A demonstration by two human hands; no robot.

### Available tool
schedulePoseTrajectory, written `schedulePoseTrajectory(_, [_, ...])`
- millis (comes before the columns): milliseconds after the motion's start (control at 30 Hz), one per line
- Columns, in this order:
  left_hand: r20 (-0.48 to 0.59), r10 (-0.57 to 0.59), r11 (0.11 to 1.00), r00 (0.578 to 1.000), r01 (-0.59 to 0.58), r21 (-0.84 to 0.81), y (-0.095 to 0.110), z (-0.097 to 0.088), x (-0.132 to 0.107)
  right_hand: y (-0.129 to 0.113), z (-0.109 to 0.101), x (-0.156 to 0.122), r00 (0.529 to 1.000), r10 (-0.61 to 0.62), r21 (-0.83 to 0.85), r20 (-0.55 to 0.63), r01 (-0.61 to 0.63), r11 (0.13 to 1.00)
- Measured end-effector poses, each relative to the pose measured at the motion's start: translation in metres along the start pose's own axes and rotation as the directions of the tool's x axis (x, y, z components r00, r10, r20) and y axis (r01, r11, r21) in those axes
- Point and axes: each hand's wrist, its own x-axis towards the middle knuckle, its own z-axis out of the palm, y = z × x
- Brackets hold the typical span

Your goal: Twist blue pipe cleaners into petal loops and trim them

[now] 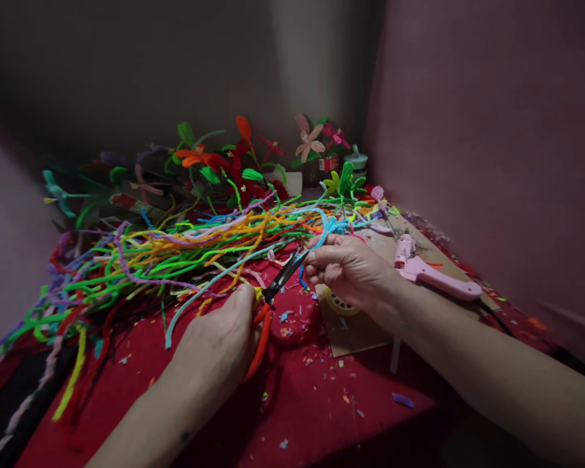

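Observation:
My left hand grips scissors by their orange handles, with the dark blades pointing up and to the right. The blade tips reach the fingertips of my right hand. Pinched in those fingers is a light-blue pipe cleaner, bent into loops above the hand. A long pale-blue length runs down to the left; I cannot tell whether it joins the held piece. Behind both hands lies a large heap of coloured pipe cleaners.
A pink glue gun rests on a brown board at the right. Under the right wrist sits a yellow round object. Pipe-cleaner flowers stand at the back. Small clippings are scattered over the red cloth.

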Motion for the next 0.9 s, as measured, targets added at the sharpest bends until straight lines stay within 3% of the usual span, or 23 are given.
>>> schedulePoseTrajectory(267, [0.105, -0.023, 0.997, 0.994, 0.016, 0.071, 0.01, -0.007, -0.001, 0.003, 0.0, 0.0, 0.999, -0.029, -0.009, -0.031, 0.029, 1.0])
schedulePoseTrajectory(667, [0.122, -0.071, 0.977, 0.99, 0.044, 0.209, 0.017, -0.01, -0.001, 0.003, 0.002, 0.001, 0.994, -0.103, -0.086, -0.034, 0.1, 0.991])
schedulePoseTrajectory(900, [0.123, -0.038, 0.99, 0.992, 0.021, 0.139, 0.017, -0.007, 0.0, 0.002, 0.002, -0.001, 0.991, -0.129, -0.109, -0.038, 0.124, 0.986])
